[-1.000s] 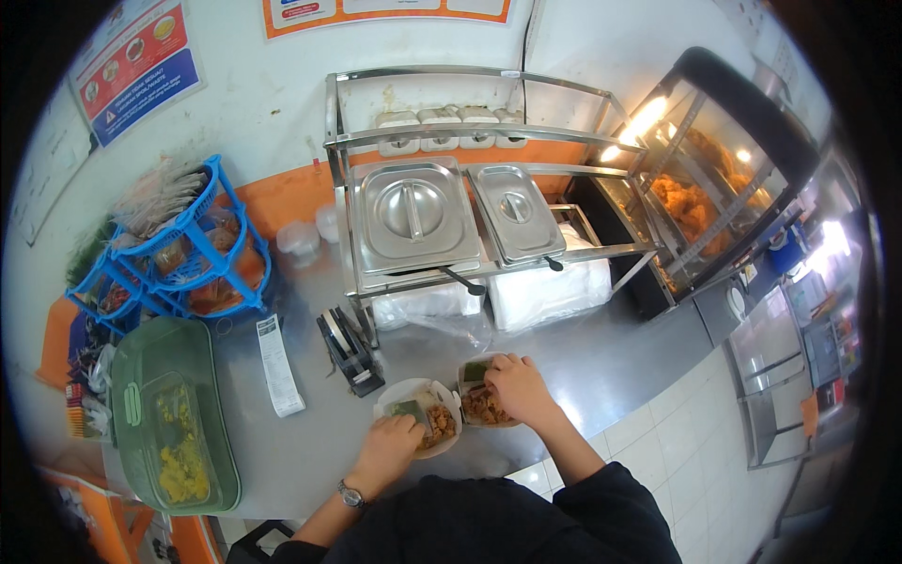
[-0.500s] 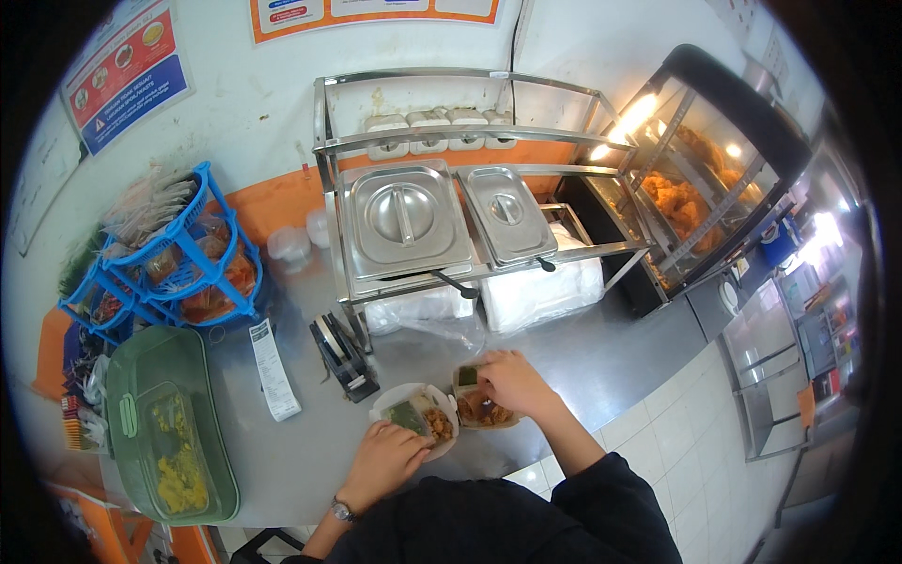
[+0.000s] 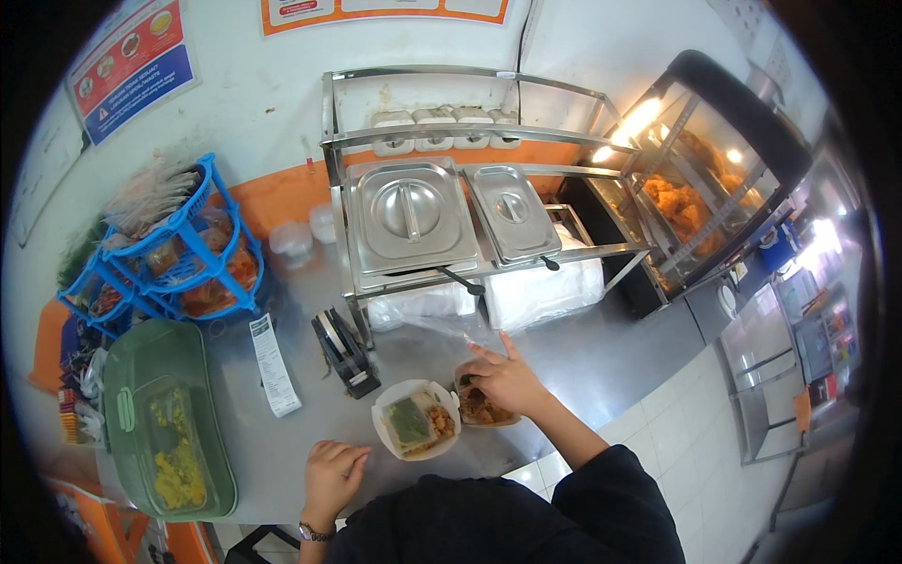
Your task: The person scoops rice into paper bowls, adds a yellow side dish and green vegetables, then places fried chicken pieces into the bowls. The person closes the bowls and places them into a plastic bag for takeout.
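A white takeaway box (image 3: 379, 430) stands on the steel counter near my body. Inside it are a flat green packet (image 3: 407, 422) and brown fried pieces (image 3: 439, 421). My left hand (image 3: 334, 475) is left of this box, apart from it, with fingers loosely bent and nothing visible in them. Touching the box's right side is a second, brown takeaway box (image 3: 501, 420) with browned food in it. My right hand (image 3: 510, 383) is over that box, two fingers raised and the others bent down into it. What those bent fingers pinch is mostly hidden; something dark green shows beneath them.
A black tape dispenser (image 3: 345, 352) and a paper receipt (image 3: 273, 368) lie left of the boxes. Lidded steel pans (image 3: 409, 221) stand in a rack behind. A green container (image 3: 169, 423) and blue baskets (image 3: 188, 244) are at left, a lit fried-food display case (image 3: 691, 188) at right.
My left hand has let go of the white box and moved left and nearer my body. My right hand stays at the brown box, two fingers now lifted.
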`<state>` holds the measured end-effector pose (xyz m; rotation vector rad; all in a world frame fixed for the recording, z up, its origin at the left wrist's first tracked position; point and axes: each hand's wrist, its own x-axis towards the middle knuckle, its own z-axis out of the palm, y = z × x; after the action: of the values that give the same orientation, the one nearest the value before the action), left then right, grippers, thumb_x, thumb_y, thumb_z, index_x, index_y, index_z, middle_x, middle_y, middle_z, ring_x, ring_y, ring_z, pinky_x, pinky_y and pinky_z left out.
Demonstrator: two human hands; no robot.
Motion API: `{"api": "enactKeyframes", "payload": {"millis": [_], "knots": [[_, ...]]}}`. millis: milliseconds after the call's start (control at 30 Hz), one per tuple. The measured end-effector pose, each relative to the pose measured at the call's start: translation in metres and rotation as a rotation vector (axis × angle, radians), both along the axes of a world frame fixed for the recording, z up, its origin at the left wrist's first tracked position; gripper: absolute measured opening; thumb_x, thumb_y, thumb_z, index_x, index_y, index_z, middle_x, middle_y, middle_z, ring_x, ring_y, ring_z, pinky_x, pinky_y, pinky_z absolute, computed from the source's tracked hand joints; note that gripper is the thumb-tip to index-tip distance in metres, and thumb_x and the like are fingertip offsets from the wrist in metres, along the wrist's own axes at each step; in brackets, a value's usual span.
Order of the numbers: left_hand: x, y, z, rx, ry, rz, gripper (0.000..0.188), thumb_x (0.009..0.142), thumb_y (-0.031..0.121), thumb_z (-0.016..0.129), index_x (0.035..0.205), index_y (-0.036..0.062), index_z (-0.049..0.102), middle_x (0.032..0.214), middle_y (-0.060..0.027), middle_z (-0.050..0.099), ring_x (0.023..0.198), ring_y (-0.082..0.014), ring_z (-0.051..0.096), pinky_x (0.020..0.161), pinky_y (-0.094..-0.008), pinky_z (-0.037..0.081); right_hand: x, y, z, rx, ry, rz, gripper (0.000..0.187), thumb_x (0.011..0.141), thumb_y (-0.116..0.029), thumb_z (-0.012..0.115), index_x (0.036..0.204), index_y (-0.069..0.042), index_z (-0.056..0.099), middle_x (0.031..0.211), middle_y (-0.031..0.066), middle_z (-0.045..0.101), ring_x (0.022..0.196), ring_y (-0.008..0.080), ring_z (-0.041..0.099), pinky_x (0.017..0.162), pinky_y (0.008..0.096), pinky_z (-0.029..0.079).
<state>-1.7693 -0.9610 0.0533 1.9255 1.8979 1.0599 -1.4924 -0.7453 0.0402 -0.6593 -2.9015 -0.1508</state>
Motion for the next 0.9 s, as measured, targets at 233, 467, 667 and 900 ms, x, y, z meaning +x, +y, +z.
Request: {"api": "enactKeyframes", "payload": {"millis": [233,467,667,900], "knots": [[-0.005,-0.006,0.0,0.003,0.002,0.038,0.007,0.077,0.009,0.066,0.083,0.0079,0.07,0.078,-0.006,0.067,0.074,-0.0248,0.061,0.075,-0.0373,0.045,0.018,-0.006,0.059,-0.432,0.257,-0.239,0.005,0.075,-0.014,0.07,0.08,-0.011,0.07,0.088,0.0015,0.068,0.096,0.0214,0.063,0.103,0.0498,0.035],[-0.004,-0.006,0.002,-0.021,0.001,0.059,0.005,0.077,0.008,0.067,0.081,0.0065,0.069,0.079,-0.0076,0.067,0.075,-0.0268,0.061,0.074,-0.0363,0.045,0.031,-0.017,0.069,-0.863,0.648,-0.455,0.012,0.08,0.0,0.06,0.09,-0.005,0.058,0.086,0.0067,0.059,0.075,0.0171,0.059,0.065,0.0288,0.048],[-0.003,-0.005,0.0,-0.021,0.001,0.056,0.006,0.077,0.008,0.066,0.082,0.0061,0.068,0.08,-0.0076,0.067,0.074,-0.027,0.061,0.073,-0.0367,0.045,0.011,-0.026,-0.009,-1.155,1.137,-0.683,0.027,0.081,0.01,0.048,0.103,-0.005,0.05,0.097,0.006,0.053,0.089,0.0158,0.053,0.074,0.0302,0.046],[-0.006,-0.007,-0.001,-0.035,0.012,0.054,0.006,0.078,0.009,0.066,0.083,0.0061,0.068,0.08,-0.0076,0.067,0.074,-0.0268,0.061,0.072,-0.0368,0.045,-0.003,-0.052,-0.014,-0.257,0.37,-0.682,0.038,0.076,0.003,0.053,0.112,-0.006,0.057,0.109,0.0188,0.056,0.104,0.0372,0.053,0.091,0.0472,0.043]]}}
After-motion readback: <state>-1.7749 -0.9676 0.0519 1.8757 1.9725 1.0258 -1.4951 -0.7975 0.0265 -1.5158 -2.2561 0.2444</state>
